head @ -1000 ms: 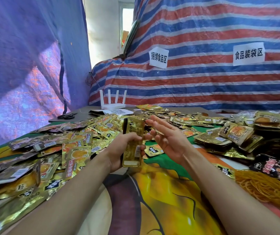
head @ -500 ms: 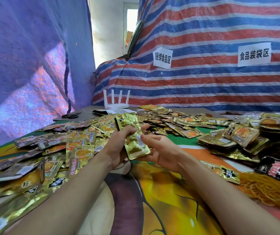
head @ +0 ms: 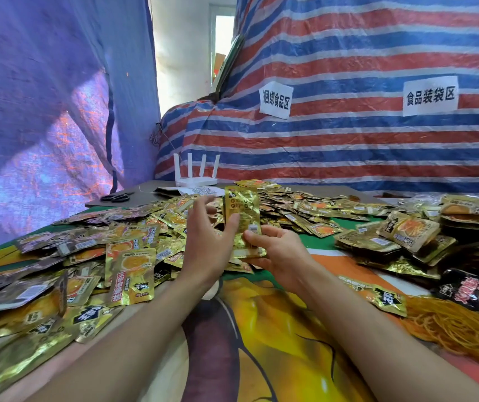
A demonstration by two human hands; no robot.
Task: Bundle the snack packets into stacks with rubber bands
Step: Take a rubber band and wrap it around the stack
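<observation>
A small stack of gold snack packets (head: 242, 219) stands upright above the table's middle. My right hand (head: 276, 252) grips its lower end, thumb on the front face. My left hand (head: 205, 242) is just left of the stack, fingers spread and slightly blurred, thumb close to the stack's left edge. Loose gold packets (head: 128, 265) cover the table on the left and at the back. A heap of yellow rubber bands (head: 458, 326) lies at the right front.
Piled gold packets (head: 406, 230) and a dark red-printed packet (head: 476, 291) lie at the right. A white router (head: 196, 177), scissors (head: 116, 196) and papers sit at the back. Striped tarpaulin walls close in behind and left. The printed tablecloth (head: 261, 343) shows in front.
The stack has passed from my left hand to my right hand and now stands upright. My left hand has let go and opened beside it.
</observation>
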